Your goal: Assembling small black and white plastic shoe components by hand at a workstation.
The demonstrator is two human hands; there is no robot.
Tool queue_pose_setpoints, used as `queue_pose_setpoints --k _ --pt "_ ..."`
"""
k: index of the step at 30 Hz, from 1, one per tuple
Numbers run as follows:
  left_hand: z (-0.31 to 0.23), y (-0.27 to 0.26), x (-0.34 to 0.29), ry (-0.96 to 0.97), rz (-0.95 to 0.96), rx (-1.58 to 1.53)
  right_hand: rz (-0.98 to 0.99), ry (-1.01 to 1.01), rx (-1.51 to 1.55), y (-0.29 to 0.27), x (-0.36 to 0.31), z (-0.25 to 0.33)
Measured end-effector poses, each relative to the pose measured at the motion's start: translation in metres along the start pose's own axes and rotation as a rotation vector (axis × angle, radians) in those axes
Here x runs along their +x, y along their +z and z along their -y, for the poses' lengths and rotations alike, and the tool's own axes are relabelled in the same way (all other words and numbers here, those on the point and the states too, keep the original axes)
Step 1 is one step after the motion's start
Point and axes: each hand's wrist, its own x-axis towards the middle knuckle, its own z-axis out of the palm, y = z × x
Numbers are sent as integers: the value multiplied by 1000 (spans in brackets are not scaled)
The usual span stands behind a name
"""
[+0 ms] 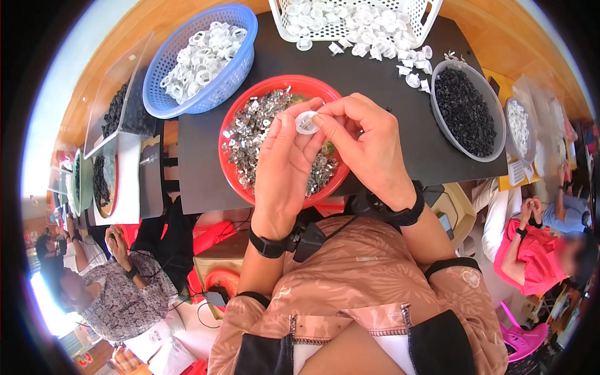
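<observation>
Over the red basin [337, 187] my two hands meet at a small white round plastic part [307, 123]. My left hand [284, 159] is turned palm up and closed around the part's left side with its fingertips. From the right, my right hand [372, 140] pinches the part's edge between thumb and index finger; its other fingers are curled and partly hidden. Many small shiny metal pieces [250, 134] fill the basin below. Whether a metal piece is set in the white part is too small to tell.
A blue basket [153, 94] of white parts stands at the back left. Loose white parts spill from a white basket [431, 19] onto the dark table [206, 169]. On the right sits a tub of black pieces [465, 112]. Other people work on both sides.
</observation>
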Motion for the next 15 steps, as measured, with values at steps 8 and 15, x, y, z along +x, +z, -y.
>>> queue_pose_setpoints --k 8,15 --pt "5 3 -7 117 -22 126 -47 104 190 7 -4 -6" --pt "2 -4 -4 109 -10 84 -75 -37 39 9 -4 -2"
